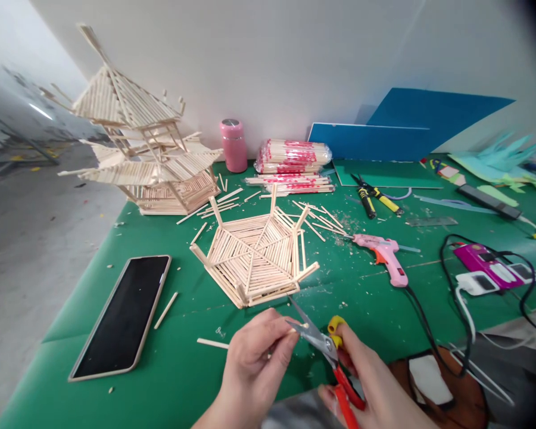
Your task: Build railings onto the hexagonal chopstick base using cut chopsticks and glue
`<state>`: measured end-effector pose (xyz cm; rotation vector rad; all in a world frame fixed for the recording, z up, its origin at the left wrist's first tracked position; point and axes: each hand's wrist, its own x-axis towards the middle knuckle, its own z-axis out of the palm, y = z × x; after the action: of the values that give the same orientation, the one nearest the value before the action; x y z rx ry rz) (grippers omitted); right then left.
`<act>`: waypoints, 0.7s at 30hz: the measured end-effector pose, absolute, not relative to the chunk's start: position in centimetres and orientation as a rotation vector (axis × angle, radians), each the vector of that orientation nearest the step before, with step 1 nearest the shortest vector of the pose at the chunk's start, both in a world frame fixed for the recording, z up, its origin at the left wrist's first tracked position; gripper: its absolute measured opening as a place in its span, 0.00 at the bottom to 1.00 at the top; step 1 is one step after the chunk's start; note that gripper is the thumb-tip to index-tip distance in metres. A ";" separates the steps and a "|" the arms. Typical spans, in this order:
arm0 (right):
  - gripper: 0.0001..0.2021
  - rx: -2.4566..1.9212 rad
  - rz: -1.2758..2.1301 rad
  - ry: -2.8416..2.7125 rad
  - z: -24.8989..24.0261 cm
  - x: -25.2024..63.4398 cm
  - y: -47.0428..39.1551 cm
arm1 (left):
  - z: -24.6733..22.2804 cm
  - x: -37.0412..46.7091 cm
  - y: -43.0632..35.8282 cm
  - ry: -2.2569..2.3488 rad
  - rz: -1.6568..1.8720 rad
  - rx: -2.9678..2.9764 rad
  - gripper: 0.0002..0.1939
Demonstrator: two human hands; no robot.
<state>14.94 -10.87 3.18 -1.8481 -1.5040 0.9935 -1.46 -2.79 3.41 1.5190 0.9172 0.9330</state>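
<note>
Near the table's front edge, my left hand (259, 357) pinches a thin wooden stick (212, 343), which sticks out to its left; a short pale tip shows past the fingertips on the right. My right hand (361, 375) is closed on red-handled scissors (326, 345), with a yellow piece by the fingers. The scissor blades are parted around the stick's tip, close to my left fingertips. Just beyond my hands lies a hexagonal stick frame (254, 253) with short posts rising at its corners.
A stick pagoda (147, 161) stands at the back left. A phone (122, 316) lies at left. Behind are a pink bottle (234, 146) and bagged sticks (292, 156). To the right are a pink glue gun (384, 256), pliers (375, 196), a magenta power strip (486, 265) and cables.
</note>
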 end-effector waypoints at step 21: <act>0.08 -1.947 0.701 -1.737 3.1 15.6 -10.3 | 3.4 -1.3 -2.7 0.734 0.676 0.612 0.10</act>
<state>15.60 -10.35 3.09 -1.9468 -1.7367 0.7013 -1.28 -2.75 3.38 0.6123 0.7342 0.6760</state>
